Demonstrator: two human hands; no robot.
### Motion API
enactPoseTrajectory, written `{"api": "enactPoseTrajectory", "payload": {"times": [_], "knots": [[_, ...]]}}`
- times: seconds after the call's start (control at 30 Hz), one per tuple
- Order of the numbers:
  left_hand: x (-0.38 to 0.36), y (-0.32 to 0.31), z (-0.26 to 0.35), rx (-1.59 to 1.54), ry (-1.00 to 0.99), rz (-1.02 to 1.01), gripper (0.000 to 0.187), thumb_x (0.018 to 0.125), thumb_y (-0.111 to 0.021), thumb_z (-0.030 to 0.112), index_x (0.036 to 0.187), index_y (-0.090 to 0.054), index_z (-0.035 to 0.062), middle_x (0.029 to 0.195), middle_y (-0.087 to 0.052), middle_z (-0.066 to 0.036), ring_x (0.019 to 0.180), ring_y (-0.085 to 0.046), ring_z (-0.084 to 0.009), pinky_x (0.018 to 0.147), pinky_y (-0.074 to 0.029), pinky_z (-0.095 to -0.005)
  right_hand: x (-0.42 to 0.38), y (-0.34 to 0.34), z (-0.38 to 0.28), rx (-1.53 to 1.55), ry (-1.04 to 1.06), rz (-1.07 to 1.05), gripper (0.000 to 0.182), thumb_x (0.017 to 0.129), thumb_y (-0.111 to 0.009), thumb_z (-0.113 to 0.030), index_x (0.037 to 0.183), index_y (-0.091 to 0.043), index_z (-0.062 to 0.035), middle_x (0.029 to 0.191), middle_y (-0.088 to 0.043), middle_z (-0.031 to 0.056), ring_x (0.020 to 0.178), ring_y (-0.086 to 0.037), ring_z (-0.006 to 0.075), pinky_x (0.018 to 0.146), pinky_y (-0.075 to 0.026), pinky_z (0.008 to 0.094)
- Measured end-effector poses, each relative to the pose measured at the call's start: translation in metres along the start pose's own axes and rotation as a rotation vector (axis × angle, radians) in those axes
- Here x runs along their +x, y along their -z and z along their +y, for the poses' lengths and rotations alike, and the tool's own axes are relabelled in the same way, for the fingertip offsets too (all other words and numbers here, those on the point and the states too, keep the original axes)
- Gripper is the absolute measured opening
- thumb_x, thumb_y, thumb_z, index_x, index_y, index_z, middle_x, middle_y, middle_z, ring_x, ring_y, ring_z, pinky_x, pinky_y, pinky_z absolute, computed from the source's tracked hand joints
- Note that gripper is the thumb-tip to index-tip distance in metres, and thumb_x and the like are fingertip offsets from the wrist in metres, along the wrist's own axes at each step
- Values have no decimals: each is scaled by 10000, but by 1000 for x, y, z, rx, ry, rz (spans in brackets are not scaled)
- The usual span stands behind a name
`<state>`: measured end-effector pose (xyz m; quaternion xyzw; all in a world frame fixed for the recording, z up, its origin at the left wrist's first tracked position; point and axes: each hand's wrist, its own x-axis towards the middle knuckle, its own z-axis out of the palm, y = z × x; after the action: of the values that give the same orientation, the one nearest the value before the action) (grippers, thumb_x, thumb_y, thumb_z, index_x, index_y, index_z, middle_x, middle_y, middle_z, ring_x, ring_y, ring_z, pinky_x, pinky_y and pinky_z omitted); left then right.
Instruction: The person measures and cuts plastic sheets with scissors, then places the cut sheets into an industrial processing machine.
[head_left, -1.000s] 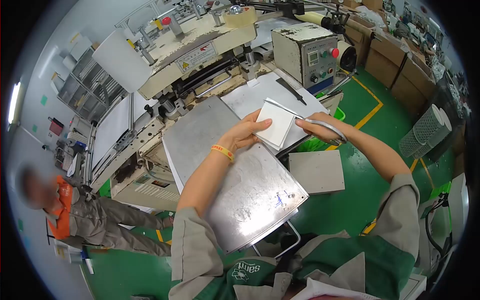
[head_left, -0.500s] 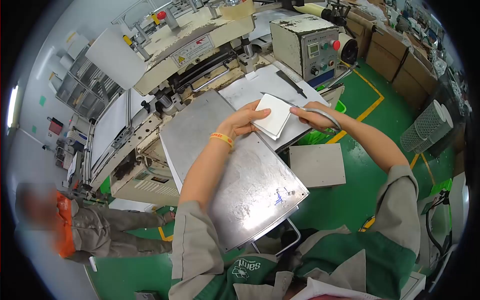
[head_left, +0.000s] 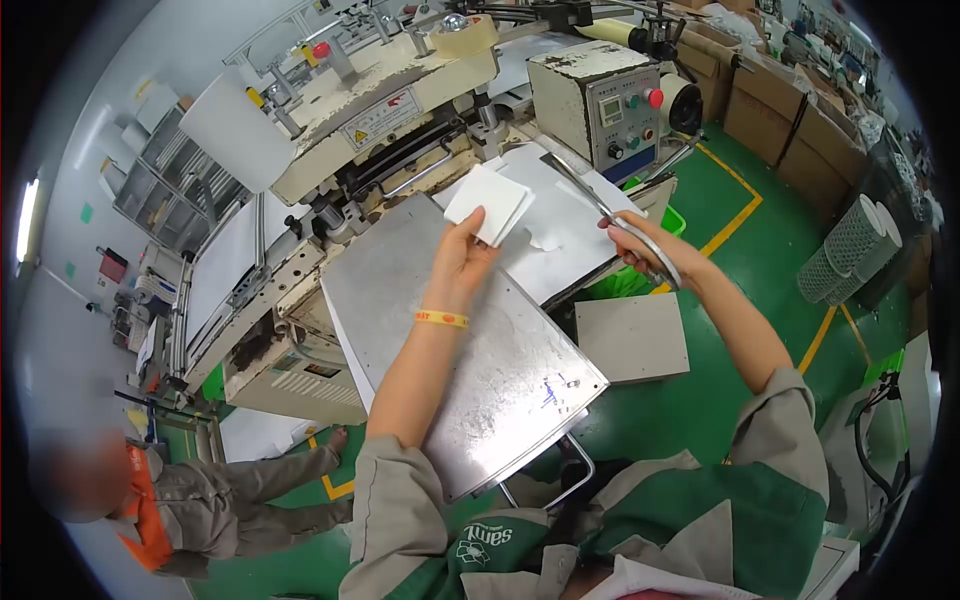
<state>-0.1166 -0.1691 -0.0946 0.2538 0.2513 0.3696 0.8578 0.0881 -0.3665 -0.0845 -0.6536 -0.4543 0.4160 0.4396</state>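
Observation:
A small stack of white sheets [head_left: 488, 203] is pinched in my left hand [head_left: 464, 262], above the upper edge of the metal plate [head_left: 490, 370]. To the right, my right hand [head_left: 640, 247] is wrapped round the handle of metal scissors [head_left: 598, 203], whose blades point up and left over the white-covered table [head_left: 560, 215]. The scissors are apart from the sheets. A small white scrap [head_left: 545, 242] lies on that table between my hands.
A machine [head_left: 380, 120] with a control box [head_left: 595, 105] stands beyond my hands. A grey box [head_left: 632, 335] is below on the right. Cardboard boxes [head_left: 765, 110] stand at the upper right. Another person [head_left: 200, 500] is at the lower left.
My hands have moved apart. The left has carried the sheets left and up; the right has let go of the sheets, and the scissors' blades now point up and left.

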Motion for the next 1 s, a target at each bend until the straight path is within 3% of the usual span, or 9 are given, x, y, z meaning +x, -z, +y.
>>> {"api": "enactPoseTrajectory", "payload": {"times": [0.1,0.17,0.27,0.37,0.6,0.7,0.8,0.83,1.0], "knots": [[-15,-5,-2,-165,-68,17,332,809,-633,-25,1112,-499,-8,1142,-529,-119,1045,-552,-251,903,-501,-379,-4,-15,12,190,26,36,445,939,-390,-491,1157,-463,-110,738,-445,-20,612,-402,47,500,-315,178],[-23,-10,-2,-299,-115,-7,319,807,-623,-55,1100,-500,-35,1144,-538,-133,1072,-545,-254,968,-474,-386,-15,-31,3,223,19,15,548,939,-275,-561,1211,-443,-116,759,-451,-26,640,-412,58,545,-335,193],[-35,-17,-3,-402,-163,-53,307,827,-599,-52,1115,-497,-26,1147,-552,-142,1114,-528,-255,996,-450,-403,-27,-54,-10,179,47,-54,550,954,-245,-528,1255,-419,-102,784,-450,-31,661,-410,56,573,-349,187],[-49,-31,-6,-376,-205,-40,332,844,-612,15,1149,-482,-6,1165,-538,-114,1119,-519,-222,1006,-435,-365,-24,-78,-6,64,267,-42,526,962,-256,-505,1244,-426,-95,778,-444,-31,655,-399,54,579,-352,188],[-62,-38,-12,-355,-298,-118,342,871,-586,50,1174,-451,-35,1175,-533,-125,1121,-517,-209,1003,-441,-345,-13,-114,-20,91,289,5,503,972,-270,-466,1209,-436,-55,784,-444,-16,613,-374,47,573,-348,177],[-60,-32,-13,-336,-311,-107,363,876,-578,48,1201,-431,-21,1188,-518,-125,1132,-508,-218,1001,-443,-361,-10,-122,-22,90,340,39,450,977,-288,-441,1215,-429,-86,785,-438,-15,630,-369,51,579,-349,182],[-57,-29,-16,-294,-365,-98,310,860,-610,70,1140,-498,0,1151,-561,-107,1104,-529,-218,1013,-425,-361,-8,-128,-22,77,350,49,432,979,-292,-428,1214,-430,-92,785,-432,-15,644,-369,55,583,-349,183],[-57,-28,-16,-289,-370,-114,411,877,-571,38,1242,-388,-18,1219,-489,-134,1147,-497,-244,1006,-440,-387,-11,-127,-30,139,293,57,357,969,-424,-357,1131,-452,-40,922,-541,85,875,-508,154,820,-410,292],[-58,-28,-16,-193,-427,-81,383,872,-577,33,1213,-406,6,1192,-505,-127,1113,-523,-242,984,-461,-395,-4,-130,-22,-64,325,180,390,948,-461,-370,1124,-455,-22,956,-598,199,887,-593,282,789,-441,348]]}}
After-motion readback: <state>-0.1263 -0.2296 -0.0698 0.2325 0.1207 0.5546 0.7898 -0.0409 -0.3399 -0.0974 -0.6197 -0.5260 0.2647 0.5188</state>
